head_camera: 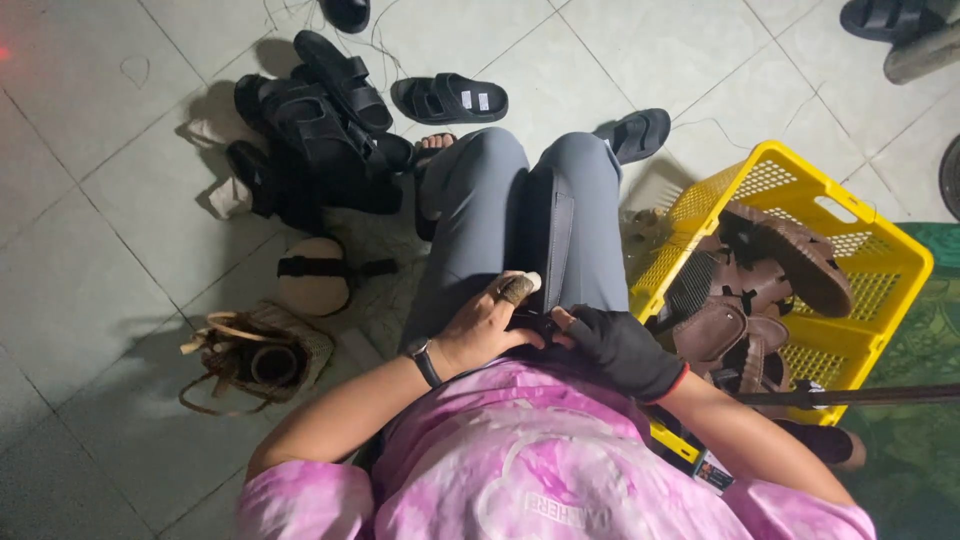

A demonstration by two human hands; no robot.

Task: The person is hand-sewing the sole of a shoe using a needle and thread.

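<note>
Two hands meet on a dark strap piece in the lap, centre of frame.

At left, a heap of black sandals (320, 130) fills the upper left, with a woven basket (255, 355) at lower left. The left hand (485, 325), bare with a taped finger, curls loosely over the near end of the strap (556, 250); how firmly it grips I cannot tell. The strap's long axis runs away from the body, up the frame along the grey trousers. The gloved right hand (620, 345) pinches the same near end, thumb touching it, from the right. Both hands are equally close. A yellow crate (800, 185) of brown sandals (775, 270) sits at right.
</note>
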